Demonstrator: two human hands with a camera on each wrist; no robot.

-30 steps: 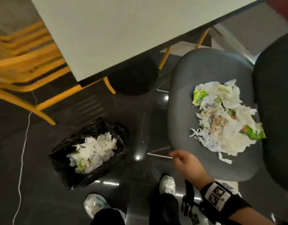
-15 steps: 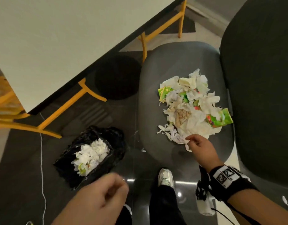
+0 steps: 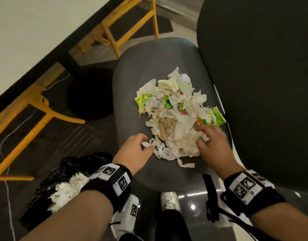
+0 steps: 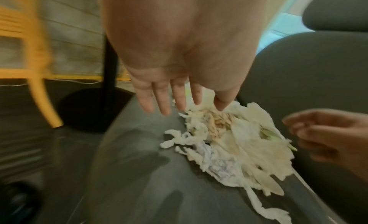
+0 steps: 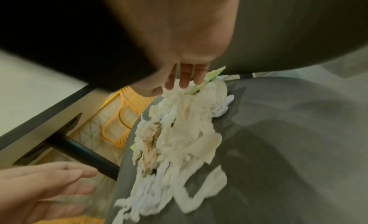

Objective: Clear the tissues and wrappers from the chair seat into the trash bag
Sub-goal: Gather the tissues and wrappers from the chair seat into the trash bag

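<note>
Flanking the heap of tissues and wrappers (image 3: 174,117) on the chair seat (image 3: 132,80), the left hand (image 3: 135,148) and right hand (image 3: 212,141) are spread, holding nothing. Trash bag (image 3: 66,171) lies at 8 o'clock. Risk: a loose two-handed scoop may shed torn strips onto the floor (image 3: 50,129).

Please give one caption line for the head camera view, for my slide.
Both hands reach around the tissue and wrapper pile on the grey chair seat.

The left hand (image 3: 135,148) has reached the pile of tissues (image 3: 177,119); the right hand (image 3: 212,143) moved to its far side
</note>
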